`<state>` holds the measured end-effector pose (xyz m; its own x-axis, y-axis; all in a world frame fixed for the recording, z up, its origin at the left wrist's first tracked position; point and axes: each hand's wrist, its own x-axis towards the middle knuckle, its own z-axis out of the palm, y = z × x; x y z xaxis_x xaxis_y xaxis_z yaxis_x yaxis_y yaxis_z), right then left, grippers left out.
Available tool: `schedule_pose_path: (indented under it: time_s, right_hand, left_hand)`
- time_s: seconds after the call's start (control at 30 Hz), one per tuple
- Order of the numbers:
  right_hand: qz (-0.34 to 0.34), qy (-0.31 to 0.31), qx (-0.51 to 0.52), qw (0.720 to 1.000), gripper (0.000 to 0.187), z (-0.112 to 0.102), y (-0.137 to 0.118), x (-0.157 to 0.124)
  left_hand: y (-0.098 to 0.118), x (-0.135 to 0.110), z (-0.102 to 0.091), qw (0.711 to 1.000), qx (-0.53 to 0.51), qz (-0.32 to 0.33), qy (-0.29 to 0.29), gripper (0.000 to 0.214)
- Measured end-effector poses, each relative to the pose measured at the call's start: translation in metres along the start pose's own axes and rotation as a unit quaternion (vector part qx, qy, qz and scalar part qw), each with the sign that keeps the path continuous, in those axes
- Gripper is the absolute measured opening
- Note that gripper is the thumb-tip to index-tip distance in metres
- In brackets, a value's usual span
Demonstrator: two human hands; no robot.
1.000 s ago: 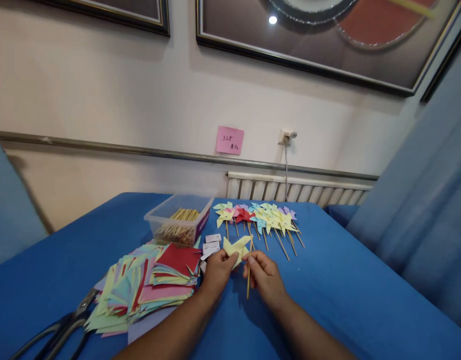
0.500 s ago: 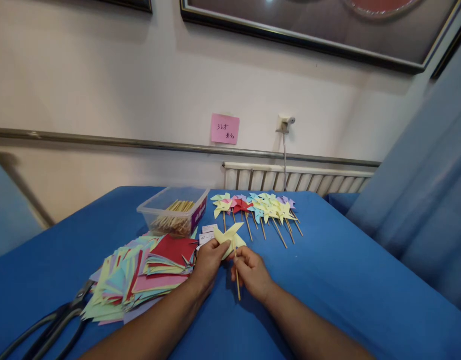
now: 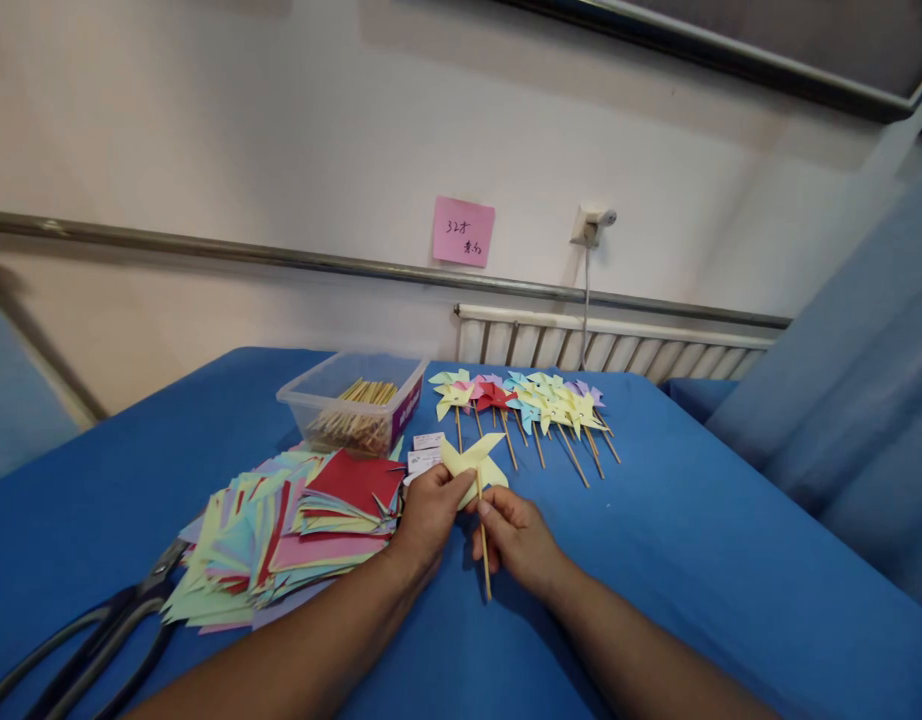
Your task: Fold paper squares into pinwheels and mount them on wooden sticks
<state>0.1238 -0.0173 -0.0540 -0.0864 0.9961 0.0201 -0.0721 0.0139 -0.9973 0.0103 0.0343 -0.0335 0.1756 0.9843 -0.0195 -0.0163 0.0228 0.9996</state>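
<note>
My left hand (image 3: 429,517) pinches the folded yellow paper pinwheel (image 3: 473,461) at its lower left edge. My right hand (image 3: 518,539) grips the thin wooden stick (image 3: 484,560) that runs down from the pinwheel's middle. Both hands hover just above the blue tablecloth (image 3: 656,560), near the middle of the table. A row of several finished pinwheels on sticks (image 3: 528,405) lies beyond my hands.
A pile of coloured paper squares (image 3: 288,525) lies to the left, with black scissors (image 3: 93,645) at the near left. A clear plastic box of wooden sticks (image 3: 356,405) stands behind the pile. Small white cards (image 3: 425,452) lie beside it. A radiator (image 3: 618,345) and wall rail run behind.
The stick has shifted left to the pinwheel's middle, and my right hand has closed in beside my left. The camera has tilted downward.
</note>
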Motion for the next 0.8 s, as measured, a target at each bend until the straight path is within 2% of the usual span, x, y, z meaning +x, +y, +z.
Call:
schedule_pose_path:
  time_s: [0.37, 0.8]
  right_hand:
    - [-0.008, 0.000, -0.010, 1.000, 0.036, 0.0009, 0.0007, -0.0006]
    - [0.012, 0.009, 0.000, 1.000, 0.040, 0.0005, -0.0015, -0.0009]
  left_hand:
    - [0.0035, -0.0008, 0.0016, 1.000, 0.017, -0.005, 0.024, 0.023]
    - [0.0069, -0.0024, 0.0032, 1.000, 0.011, -0.003, 0.021, 0.024]
